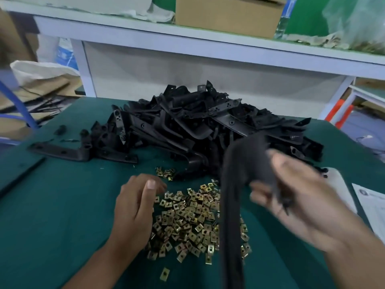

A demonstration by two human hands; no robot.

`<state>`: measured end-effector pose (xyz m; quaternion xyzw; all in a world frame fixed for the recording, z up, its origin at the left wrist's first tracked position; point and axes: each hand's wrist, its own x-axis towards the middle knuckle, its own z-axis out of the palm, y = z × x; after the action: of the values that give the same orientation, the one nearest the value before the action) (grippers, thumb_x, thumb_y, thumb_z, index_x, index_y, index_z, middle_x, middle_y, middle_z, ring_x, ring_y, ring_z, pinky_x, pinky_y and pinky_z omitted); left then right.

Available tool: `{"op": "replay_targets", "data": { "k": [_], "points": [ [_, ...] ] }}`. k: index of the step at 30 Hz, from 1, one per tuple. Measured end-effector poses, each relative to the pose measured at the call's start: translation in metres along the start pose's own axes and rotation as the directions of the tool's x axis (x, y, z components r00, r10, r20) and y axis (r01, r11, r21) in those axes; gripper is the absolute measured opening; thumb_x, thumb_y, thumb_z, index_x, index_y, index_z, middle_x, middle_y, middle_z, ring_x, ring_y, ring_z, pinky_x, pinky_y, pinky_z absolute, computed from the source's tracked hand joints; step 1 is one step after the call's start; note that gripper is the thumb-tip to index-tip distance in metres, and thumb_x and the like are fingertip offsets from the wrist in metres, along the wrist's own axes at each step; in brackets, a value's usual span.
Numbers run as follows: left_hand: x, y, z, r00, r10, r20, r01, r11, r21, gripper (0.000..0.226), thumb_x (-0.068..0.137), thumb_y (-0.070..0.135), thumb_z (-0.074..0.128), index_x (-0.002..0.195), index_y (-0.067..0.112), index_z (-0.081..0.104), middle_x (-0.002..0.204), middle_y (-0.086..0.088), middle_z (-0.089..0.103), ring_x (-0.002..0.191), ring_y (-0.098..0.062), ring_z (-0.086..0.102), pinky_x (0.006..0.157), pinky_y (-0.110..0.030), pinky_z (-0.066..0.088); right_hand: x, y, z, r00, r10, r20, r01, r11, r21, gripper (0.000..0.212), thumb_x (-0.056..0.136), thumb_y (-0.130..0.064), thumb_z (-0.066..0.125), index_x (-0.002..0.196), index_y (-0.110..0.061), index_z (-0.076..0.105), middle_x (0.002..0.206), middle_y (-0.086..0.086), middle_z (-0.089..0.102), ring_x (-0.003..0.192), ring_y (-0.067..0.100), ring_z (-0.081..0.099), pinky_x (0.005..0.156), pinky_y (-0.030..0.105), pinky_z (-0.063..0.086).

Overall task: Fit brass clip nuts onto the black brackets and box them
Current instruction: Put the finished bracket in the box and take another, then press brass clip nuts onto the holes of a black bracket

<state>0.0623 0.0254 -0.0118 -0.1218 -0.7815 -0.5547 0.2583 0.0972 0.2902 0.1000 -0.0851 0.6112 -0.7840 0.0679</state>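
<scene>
A big heap of black brackets (200, 122) lies at the middle of the green table. In front of it spreads a pile of brass clip nuts (187, 217). My right hand (295, 205) grips one black bracket (233, 205), blurred by motion, lifted over the right side of the nut pile with its long arm pointing down toward me. My left hand (135, 207) rests at the left edge of the nut pile, fingers curled down onto the nuts; whether it pinches one is hidden. A single nut (164, 274) lies apart near the front.
A lone bracket (62, 151) lies left of the heap. A cardboard box (227, 15) stands on the white shelf behind. A white phone-like object (337, 184) and a printed sheet (373, 207) lie at the right. A small clump of nuts (165, 173) sits near the heap.
</scene>
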Motion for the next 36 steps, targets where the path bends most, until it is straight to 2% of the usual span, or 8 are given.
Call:
{"op": "replay_targets", "data": {
  "k": [2, 5, 11, 16, 22, 28, 33, 36],
  "points": [
    [-0.002, 0.005, 0.0, 0.995, 0.008, 0.101, 0.013, 0.98, -0.198, 0.043, 0.106, 0.055, 0.03, 0.096, 0.034, 0.067, 0.092, 0.006, 0.07, 0.093, -0.017, 0.066, 0.085, -0.035, 0.049, 0.001, 0.02, 0.013, 0.951, 0.283, 0.124, -0.274, 0.958, -0.084, 0.045, 0.072, -0.05, 0.087, 0.104, -0.019, 0.078, 0.097, 0.002, 0.075, 0.078, 0.011, 0.067, 0.069, 0.024, 0.057],
    [-0.006, 0.013, -0.005, 0.936, -0.036, 0.349, 0.166, 0.922, -0.35, 0.053, 0.093, 0.074, 0.044, 0.118, 0.032, 0.066, 0.096, 0.0, 0.073, 0.093, -0.012, 0.069, 0.083, -0.022, 0.051, 0.007, 0.049, 0.027, 0.904, 0.416, 0.098, -0.408, 0.908, -0.091, 0.033, 0.084, -0.031, 0.077, 0.104, -0.006, 0.068, 0.087, 0.001, 0.072, 0.072, 0.008, 0.065, 0.061, 0.019, 0.051],
    [-0.008, 0.017, -0.003, 0.894, -0.054, 0.444, 0.129, 0.982, -0.139, 0.039, 0.076, 0.06, 0.079, 0.108, 0.043, 0.066, 0.101, 0.014, 0.074, 0.097, -0.006, 0.071, 0.083, -0.018, 0.054, 0.018, 0.069, 0.021, 0.944, 0.317, 0.093, -0.259, 0.885, -0.386, 0.018, 0.092, -0.043, 0.063, 0.094, -0.029, 0.074, 0.088, -0.009, 0.072, 0.083, 0.006, 0.068, 0.068, 0.017, 0.05],
    [-0.006, 0.012, -0.003, 0.885, -0.121, 0.45, 0.211, 0.965, -0.156, 0.04, 0.07, 0.061, 0.082, 0.099, 0.039, 0.067, 0.098, 0.012, 0.073, 0.096, -0.006, 0.07, 0.079, -0.016, 0.054, 0.019, 0.079, -0.015, 0.991, 0.073, 0.115, 0.071, 0.442, -0.894, 0.029, 0.093, -0.052, 0.06, 0.121, -0.051, 0.064, 0.114, -0.031, 0.059, 0.114, -0.006, 0.052, 0.095, 0.023, 0.043],
    [-0.005, 0.01, -0.001, 0.876, -0.152, 0.458, 0.261, 0.948, -0.184, 0.042, 0.07, 0.062, 0.082, 0.098, 0.035, 0.067, 0.098, 0.006, 0.073, 0.095, -0.01, 0.071, 0.08, -0.02, 0.057, 0.014, 0.093, -0.025, 0.968, 0.057, 0.242, 0.222, 0.241, -0.945, 0.034, 0.086, -0.058, 0.063, 0.115, -0.042, 0.067, 0.104, -0.031, 0.055, 0.11, -0.002, 0.045, 0.094, 0.027, 0.033],
    [-0.003, 0.012, 0.0, 0.869, -0.174, 0.463, 0.294, 0.935, -0.2, 0.036, 0.071, 0.054, 0.084, 0.095, 0.035, 0.067, 0.097, 0.007, 0.073, 0.093, -0.008, 0.071, 0.077, -0.015, 0.055, 0.016, 0.097, -0.019, 0.98, -0.059, 0.191, 0.2, 0.34, -0.919, 0.014, 0.093, -0.03, 0.068, 0.102, -0.039, 0.063, 0.099, -0.029, 0.058, 0.101, -0.001, 0.055, 0.085, 0.019, 0.042],
    [-0.004, 0.013, 0.0, 0.861, -0.171, 0.478, 0.298, 0.933, -0.203, 0.037, 0.071, 0.056, 0.084, 0.096, 0.037, 0.066, 0.096, 0.008, 0.073, 0.095, -0.008, 0.071, 0.076, -0.013, 0.054, 0.017, 0.088, -0.008, 0.992, -0.121, -0.03, 0.067, 0.721, -0.69, 0.008, 0.089, -0.043, 0.063, 0.095, -0.039, 0.066, 0.085, -0.003, 0.065, 0.084, 0.004, 0.063, 0.072, 0.013, 0.047],
    [-0.005, 0.013, 0.0, 0.86, -0.168, 0.482, 0.294, 0.935, -0.198, 0.038, 0.07, 0.058, 0.084, 0.097, 0.037, 0.066, 0.096, 0.01, 0.074, 0.096, -0.009, 0.071, 0.079, -0.016, 0.055, 0.018, 0.082, -0.004, 0.996, 0.033, -0.078, -0.055, 0.952, -0.303, 0.006, 0.09, -0.034, 0.066, 0.095, -0.032, 0.069, 0.081, 0.0, 0.068, 0.085, 0.006, 0.068, 0.071, 0.018, 0.051]
  ]
}}
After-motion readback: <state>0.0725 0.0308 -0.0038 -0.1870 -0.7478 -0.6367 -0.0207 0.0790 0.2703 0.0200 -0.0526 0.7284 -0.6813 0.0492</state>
